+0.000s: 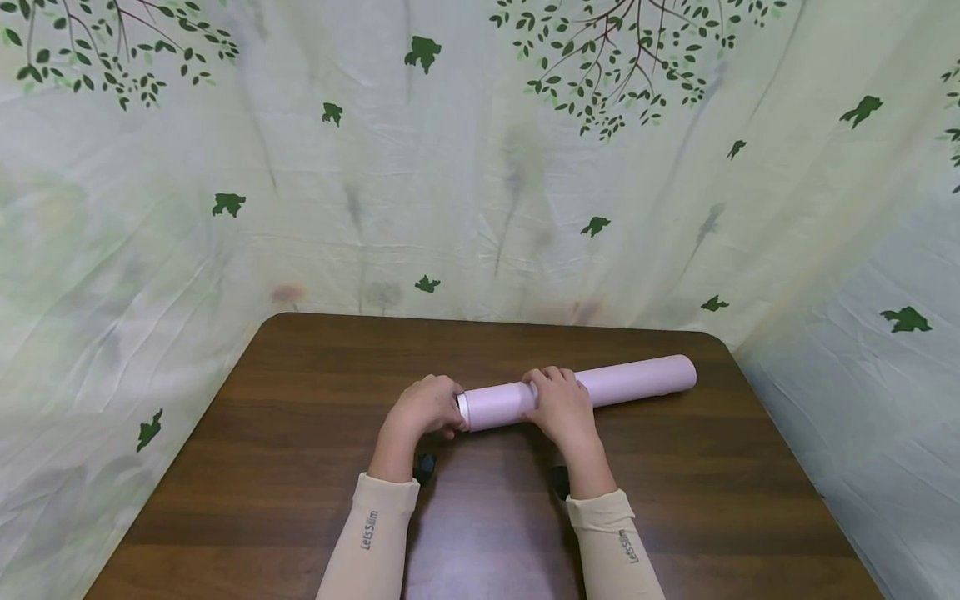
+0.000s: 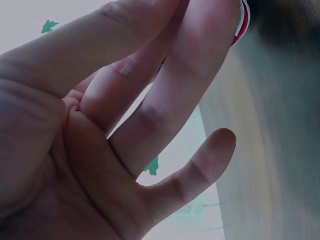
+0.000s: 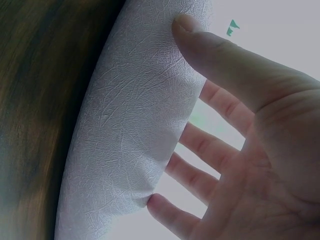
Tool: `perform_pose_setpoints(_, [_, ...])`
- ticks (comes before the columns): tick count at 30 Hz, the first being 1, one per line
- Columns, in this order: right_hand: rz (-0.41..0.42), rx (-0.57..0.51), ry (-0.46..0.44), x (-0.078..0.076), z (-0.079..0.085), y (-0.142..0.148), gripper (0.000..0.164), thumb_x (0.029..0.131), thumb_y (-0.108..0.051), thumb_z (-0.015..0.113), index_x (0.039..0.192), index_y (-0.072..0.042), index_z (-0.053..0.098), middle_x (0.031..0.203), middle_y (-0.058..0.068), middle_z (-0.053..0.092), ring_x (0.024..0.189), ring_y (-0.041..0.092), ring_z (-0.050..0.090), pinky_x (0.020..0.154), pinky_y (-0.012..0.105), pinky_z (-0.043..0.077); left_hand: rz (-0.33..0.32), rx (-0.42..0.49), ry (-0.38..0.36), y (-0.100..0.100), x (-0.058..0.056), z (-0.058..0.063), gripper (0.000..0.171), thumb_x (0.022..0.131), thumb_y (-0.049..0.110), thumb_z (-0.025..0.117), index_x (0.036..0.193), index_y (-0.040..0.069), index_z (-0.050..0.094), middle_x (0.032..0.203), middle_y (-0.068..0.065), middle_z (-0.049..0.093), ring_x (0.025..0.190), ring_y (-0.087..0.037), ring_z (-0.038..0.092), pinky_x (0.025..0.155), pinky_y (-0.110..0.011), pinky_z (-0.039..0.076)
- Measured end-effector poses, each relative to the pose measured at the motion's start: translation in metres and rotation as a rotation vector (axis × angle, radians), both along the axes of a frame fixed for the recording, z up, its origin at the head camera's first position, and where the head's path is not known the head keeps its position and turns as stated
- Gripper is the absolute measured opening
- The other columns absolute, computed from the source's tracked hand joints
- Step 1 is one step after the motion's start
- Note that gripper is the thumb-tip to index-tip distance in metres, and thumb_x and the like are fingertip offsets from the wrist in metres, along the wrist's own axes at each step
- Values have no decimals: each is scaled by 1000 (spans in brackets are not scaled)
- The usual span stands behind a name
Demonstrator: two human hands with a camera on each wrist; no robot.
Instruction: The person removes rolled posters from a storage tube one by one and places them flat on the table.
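A long pale pink roll (image 1: 637,381) with a creased, leathery texture lies slantwise across the table, its right end farther back. At its whitish left end, my left hand (image 1: 425,406) grips the rim with thumb and fingers. The left wrist view shows the little finger (image 2: 212,157) standing off from the roll, and a white and red edge (image 2: 243,22) beside a fingertip. My right hand (image 1: 562,406) holds the roll left of its middle, fingers over the top and thumb on the near side. The right wrist view has the thumb (image 3: 215,52) pressing the textured surface (image 3: 130,110).
The brown wooden table (image 1: 300,517) has rounded far corners. A pale cloth curtain (image 1: 465,208) with printed leaves and branches hangs behind it and along both sides. Dark wrist devices (image 1: 424,468) sit under both wrists, beside cream sleeves (image 1: 375,533).
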State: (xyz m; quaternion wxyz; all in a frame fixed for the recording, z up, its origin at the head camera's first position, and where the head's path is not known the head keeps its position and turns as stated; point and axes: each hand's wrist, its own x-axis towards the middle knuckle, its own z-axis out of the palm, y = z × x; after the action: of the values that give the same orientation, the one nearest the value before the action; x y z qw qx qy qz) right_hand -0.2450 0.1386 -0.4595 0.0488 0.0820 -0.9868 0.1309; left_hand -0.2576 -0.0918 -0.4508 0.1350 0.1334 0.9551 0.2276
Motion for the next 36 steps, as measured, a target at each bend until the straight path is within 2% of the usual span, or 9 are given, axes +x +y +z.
perform_pose_setpoints(14, [0, 1, -6, 0, 3, -1, 50, 75, -34, 87, 119, -23, 65, 128, 8, 62, 127, 36, 50, 102, 56, 42, 4, 10, -3, -1, 1, 1, 17, 74, 19, 85, 85, 19, 73, 61, 6, 67, 59, -12, 63, 62, -29, 45])
perform_pose_setpoints(20, [0, 0, -9, 1, 3, 0, 50, 75, -34, 87, 119, -23, 65, 129, 8, 62, 127, 36, 50, 102, 56, 42, 8, 4, -6, -2, 1, 2, 20, 75, 19, 85, 91, 18, 74, 67, 6, 66, 62, -13, 62, 65, -30, 45])
perform_pose_setpoints(36, [-8, -10, -20, 2, 6, 1, 50, 75, -35, 87, 119, -23, 66, 129, 9, 62, 128, 37, 49, 102, 57, 42, 19, 0, -16, -3, 3, 4, 21, 74, 18, 87, 91, 16, 74, 71, 4, 67, 62, -14, 62, 63, -30, 46])
